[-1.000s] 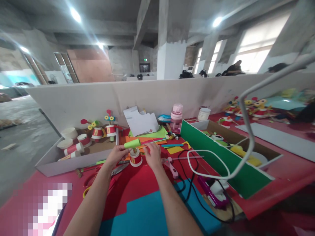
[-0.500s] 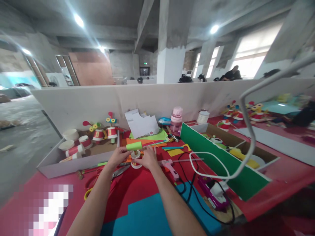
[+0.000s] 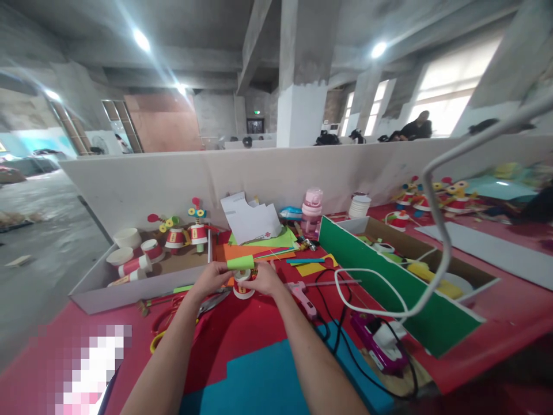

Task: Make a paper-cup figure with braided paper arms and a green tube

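A light-green paper roll lies level above a small red-and-white paper cup. My left hand is closed on the roll's left end with thumb and fingertips. My right hand is closed at the cup's upper right, its thumb across the rim; its fingertips come close to the roll's right end. The cup stands upright on the red tabletop, partly hidden by that thumb. Scissors with red handles lie beside my left wrist. To the right of my right hand rests a pink glue gun.
A white tray at left holds paper cups and finished cup figures. Coloured paper lies behind my hands, blue sheets in front. At right stand a green-sided box, a purple power strip and a white bent arm.
The view has shifted slightly, so the whole scene sits a little further right and lower. Both hands keep their hold, and the green roll sits a little closer over the cup.
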{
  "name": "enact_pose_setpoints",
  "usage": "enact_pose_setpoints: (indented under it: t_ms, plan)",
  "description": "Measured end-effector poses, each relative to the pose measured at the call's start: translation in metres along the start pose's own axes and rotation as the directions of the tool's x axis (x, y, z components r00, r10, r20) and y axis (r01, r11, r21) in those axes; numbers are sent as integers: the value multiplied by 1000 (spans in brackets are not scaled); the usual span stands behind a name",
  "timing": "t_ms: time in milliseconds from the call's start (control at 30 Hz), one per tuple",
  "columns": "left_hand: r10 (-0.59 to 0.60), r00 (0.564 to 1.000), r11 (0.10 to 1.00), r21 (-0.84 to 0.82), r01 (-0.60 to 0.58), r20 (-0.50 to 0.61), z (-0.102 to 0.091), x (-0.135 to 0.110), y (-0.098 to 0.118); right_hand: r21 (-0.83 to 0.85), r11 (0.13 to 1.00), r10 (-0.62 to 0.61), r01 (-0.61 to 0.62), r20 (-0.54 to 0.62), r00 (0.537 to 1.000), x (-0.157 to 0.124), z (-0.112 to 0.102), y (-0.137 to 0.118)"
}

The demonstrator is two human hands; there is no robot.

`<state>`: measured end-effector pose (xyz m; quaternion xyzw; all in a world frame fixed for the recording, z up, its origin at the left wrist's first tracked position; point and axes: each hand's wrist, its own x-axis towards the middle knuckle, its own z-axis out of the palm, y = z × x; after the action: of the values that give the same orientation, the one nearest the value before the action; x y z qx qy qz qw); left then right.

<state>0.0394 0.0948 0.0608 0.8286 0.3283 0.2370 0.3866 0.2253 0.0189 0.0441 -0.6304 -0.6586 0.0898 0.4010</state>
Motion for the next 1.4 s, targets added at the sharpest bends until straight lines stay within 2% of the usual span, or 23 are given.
enact_pose_setpoints:
  t_ms: [100, 233, 367, 467, 533, 633, 800, 967, 1267, 1400]
  plan:
    - [25, 1000, 999, 25, -25, 5, 0, -1, 5, -50, 998, -29, 32, 65, 997, -3, -2, 2]
    - [48, 999, 998, 37, -48, 8, 0, -2, 8, -125, 992, 12, -14, -16, 1000, -15, -8, 7]
    - [32, 999, 998, 53, -33, 9, 0, -2, 8, -85, 996, 4, -17, -146, 989, -27, -18, 13]
    - [15, 1000, 998, 66, -17, 22, -1, -2, 7, -19, 999, -33, 29, -297, 954, -30, -26, 13]
    - [6, 999, 998, 58, -9, 43, -1, -2, 6, 26, 998, -50, 63, -350, 935, -30, -30, 11]
    - [5, 998, 999, 45, -8, 60, -1, -1, 4, 68, 989, -100, 130, -336, 936, -29, -27, 5]
    - [49, 997, 996, 73, -53, 51, -2, -2, 7, 115, 968, -189, 224, -258, 947, -27, -12, -1]
    - [65, 997, 997, 49, -67, 47, -2, -2, 11, 168, 968, -140, 186, -252, 958, -26, 0, 0]
    - [65, 996, 998, -3, -65, 68, -3, -5, 14, 213, 961, -115, 174, -262, 958, -25, 2, -1]
    - [42, 997, 999, -3, -42, 65, -4, -6, 16, 184, 974, -65, 134, -340, 938, -25, 1, 0]
